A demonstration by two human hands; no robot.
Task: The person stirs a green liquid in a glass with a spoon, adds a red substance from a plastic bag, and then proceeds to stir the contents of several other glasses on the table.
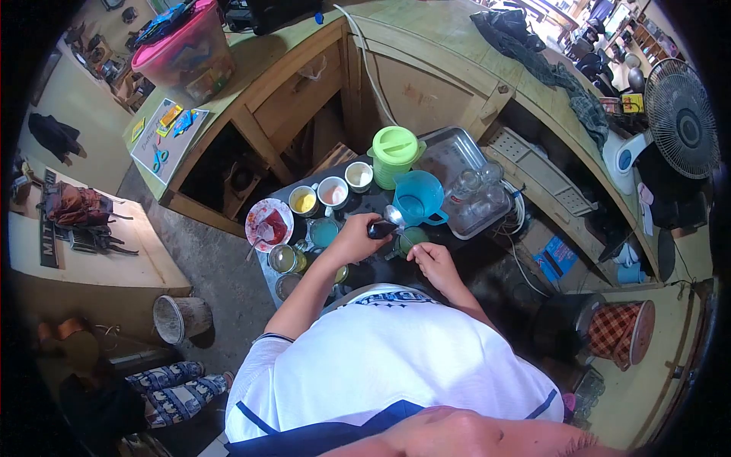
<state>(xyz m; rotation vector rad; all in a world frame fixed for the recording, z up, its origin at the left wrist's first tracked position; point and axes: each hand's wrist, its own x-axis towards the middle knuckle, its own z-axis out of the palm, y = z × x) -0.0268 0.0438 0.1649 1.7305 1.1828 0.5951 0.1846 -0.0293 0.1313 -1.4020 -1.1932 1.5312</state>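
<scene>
My left hand is wrapped round a dark handle or small dark container; a silvery spoon-like bowl shows just beyond it. My right hand pinches a thin metal handle over a green glass mug. Behind them stand a blue pitcher and a lidded green pitcher. To the left are white cups with yellow, pinkish and pale contents, a bluish glass mug, and a patterned plate with something red.
A metal tray holding clear glasses lies right of the pitchers. Glass jars stand near my left forearm. A white fan and dark cloth are on the right counter. A person's patterned trousers show at lower left, near a bucket.
</scene>
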